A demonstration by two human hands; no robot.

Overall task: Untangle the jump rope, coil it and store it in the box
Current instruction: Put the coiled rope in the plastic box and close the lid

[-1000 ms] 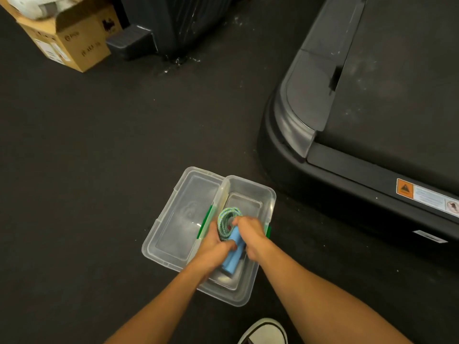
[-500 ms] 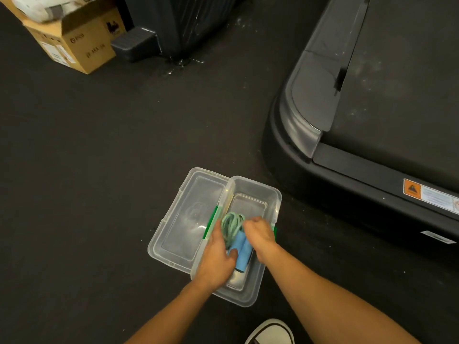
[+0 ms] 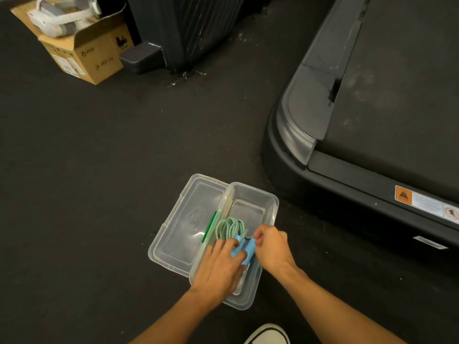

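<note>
A clear plastic box (image 3: 256, 192) stands open on the dark floor, its lid (image 3: 188, 219) lying flat to the left. Inside lies the jump rope: a coil of light green cord (image 3: 229, 228) with two blue handles (image 3: 250, 249) beside it. My left hand (image 3: 219, 268) rests over the handles with fairly straight fingers, pressing them down into the box. My right hand (image 3: 270, 247) pinches the upper end of the right handle with curled fingers. The lower halves of the handles are hidden under my left hand.
A black treadmill (image 3: 372, 120) fills the right side, close to the box. A cardboard carton (image 3: 84, 55) holding a white device (image 3: 57, 18) and a dark ribbed case (image 3: 186, 28) stand at the back. My white shoe (image 3: 268, 335) shows at the bottom edge.
The rope and handles have sunk lower into the box. My left hand has loosened from gripping to lying flatter over the handles, and my right hand has shifted slightly right.
</note>
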